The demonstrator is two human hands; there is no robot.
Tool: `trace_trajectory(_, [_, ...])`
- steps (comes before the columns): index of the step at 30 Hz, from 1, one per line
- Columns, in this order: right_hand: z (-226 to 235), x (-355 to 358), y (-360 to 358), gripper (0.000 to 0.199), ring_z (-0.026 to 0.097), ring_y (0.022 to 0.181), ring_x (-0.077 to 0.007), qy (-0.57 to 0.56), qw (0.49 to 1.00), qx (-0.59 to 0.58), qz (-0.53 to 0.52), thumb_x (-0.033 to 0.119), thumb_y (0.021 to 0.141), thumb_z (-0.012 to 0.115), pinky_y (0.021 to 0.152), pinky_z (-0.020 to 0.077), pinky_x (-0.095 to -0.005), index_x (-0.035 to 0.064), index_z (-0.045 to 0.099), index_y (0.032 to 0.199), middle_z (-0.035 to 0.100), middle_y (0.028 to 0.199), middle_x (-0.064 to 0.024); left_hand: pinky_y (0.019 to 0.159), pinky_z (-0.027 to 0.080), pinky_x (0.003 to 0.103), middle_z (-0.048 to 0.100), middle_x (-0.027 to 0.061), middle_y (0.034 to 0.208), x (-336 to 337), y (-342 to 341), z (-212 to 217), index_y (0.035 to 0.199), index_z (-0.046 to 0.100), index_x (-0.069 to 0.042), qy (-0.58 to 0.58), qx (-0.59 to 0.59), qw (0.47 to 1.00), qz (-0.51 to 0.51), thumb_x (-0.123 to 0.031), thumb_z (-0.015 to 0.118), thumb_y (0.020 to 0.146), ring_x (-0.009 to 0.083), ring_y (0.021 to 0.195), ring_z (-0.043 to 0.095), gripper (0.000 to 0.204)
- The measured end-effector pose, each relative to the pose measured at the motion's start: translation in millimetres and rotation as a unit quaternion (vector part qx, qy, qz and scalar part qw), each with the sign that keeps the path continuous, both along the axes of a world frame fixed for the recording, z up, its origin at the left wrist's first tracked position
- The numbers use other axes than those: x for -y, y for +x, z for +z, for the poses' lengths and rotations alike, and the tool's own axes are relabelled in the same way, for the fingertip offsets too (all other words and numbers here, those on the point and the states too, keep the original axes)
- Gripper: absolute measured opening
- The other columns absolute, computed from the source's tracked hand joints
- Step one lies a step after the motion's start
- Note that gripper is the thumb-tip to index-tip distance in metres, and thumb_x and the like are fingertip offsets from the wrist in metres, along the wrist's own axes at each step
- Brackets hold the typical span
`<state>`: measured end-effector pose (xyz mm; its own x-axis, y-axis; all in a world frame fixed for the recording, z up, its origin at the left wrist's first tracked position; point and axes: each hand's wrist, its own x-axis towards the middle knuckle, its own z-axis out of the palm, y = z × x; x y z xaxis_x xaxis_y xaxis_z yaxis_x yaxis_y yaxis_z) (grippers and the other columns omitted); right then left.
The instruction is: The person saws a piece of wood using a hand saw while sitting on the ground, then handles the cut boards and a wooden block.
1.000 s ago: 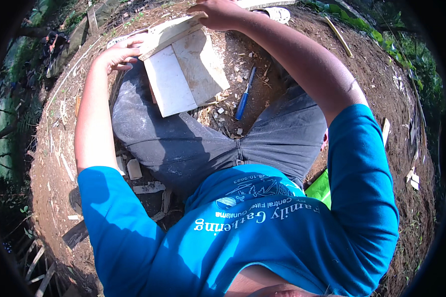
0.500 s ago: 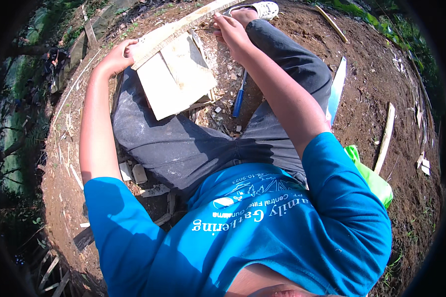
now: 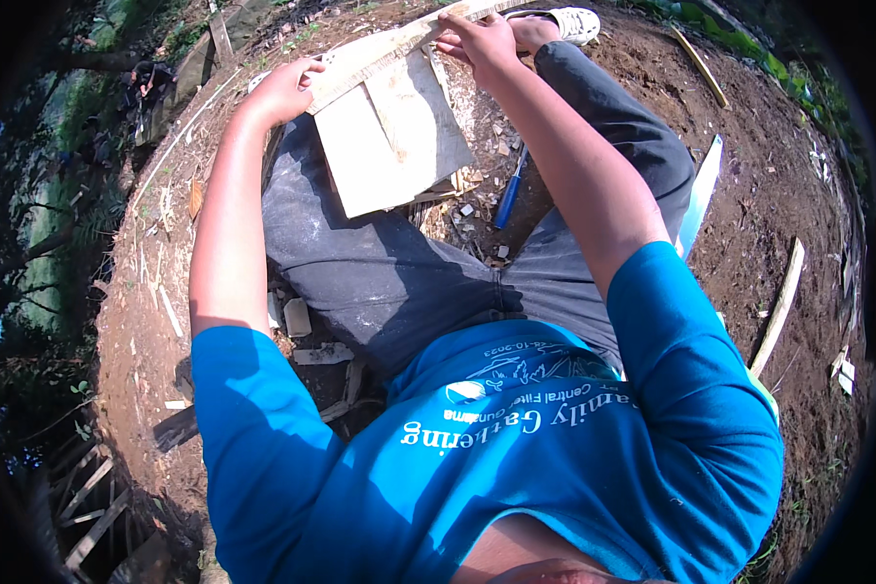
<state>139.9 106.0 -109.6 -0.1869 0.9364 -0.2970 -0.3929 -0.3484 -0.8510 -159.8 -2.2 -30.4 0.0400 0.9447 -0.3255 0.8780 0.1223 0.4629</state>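
A long pale wooden plank [image 3: 384, 60] slants from lower left to the far edge of the picture. My left hand [image 3: 284, 92] is closed around its nearer left end. Farther along, my right hand [image 3: 482, 47] grips the plank, with fingers at its near edge and upper face. Just below it, a squarish set of light boards [image 3: 399, 146] rests by my left thigh, a dark gap running between two pieces. A blue-handled tool [image 3: 508, 200] lies on the ground between my legs; its tip is hidden beside my right forearm.
A saw blade [image 3: 699, 200] lies beyond my right knee, its handle hidden. Wood strips [image 3: 779, 307] lie on the brown soil to the right, and offcuts [image 3: 298, 317] lie by my left hip. Wood chips [image 3: 467, 209] scatter between my legs. Plants [image 3: 764, 63] edge the far right.
The whole view has shifted, so the scene sits farther right. Both hands and the plank have moved slightly away from me, and my right fingers now reach more over the plank.
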Motion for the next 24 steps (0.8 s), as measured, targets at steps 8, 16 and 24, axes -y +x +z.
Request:
trace_trajectory(8, [-10.8, 1.6, 0.4, 0.036, 0.072, 0.075, -0.0231, -0.003, 1.0, -0.004, -0.012, 0.009, 0.095, 0.073, 0.059, 0.0612, -0.0342, 0.0039, 0.048, 0.121, 0.069, 0.097, -0.0127, 0.105, 0.047, 0.044, 0.062, 0.0176, 0.128, -19.3, 56.0, -10.3, 0.133, 0.065, -0.016, 0.15, -0.096, 0.984, 0.027, -0.047, 0.06, 0.099, 0.0332, 0.122, 0.061, 0.046])
trace_trajectory(16, [-0.1, 7.1, -0.1, 0.046, 0.072, 0.078, -0.0219, -0.015, 1.0, 0.017, -0.02, 0.017, 0.092, 0.077, 0.059, 0.0602, -0.0322, 0.0056, 0.047, 0.124, 0.068, 0.1, -0.0112, 0.09, 0.056, 0.041, 0.069, 0.0127, 0.118, -10.1, 58.9, -4.6, 0.124, 0.066, -0.015, 0.167, -0.023, 0.985, -0.043, -0.03, 0.085, 0.08, 0.0289, 0.107, 0.07, 0.05])
trace_trajectory(24, [6.2, -3.3, 11.7, 0.042, 0.068, 0.071, -0.0189, -0.057, 0.998, -0.006, 0.03, 0.024, 0.093, 0.079, 0.055, 0.0579, -0.0286, 0.005, 0.052, 0.12, 0.067, 0.094, -0.01, 0.087, 0.056, 0.037, 0.073, 0.01, 0.112, -12.0, 57.2, 7.2, 0.126, 0.066, -0.012, 0.08, 0.079, 0.994, -0.011, -0.028, 0.08, 0.088, 0.0199, 0.102, 0.07, 0.043])
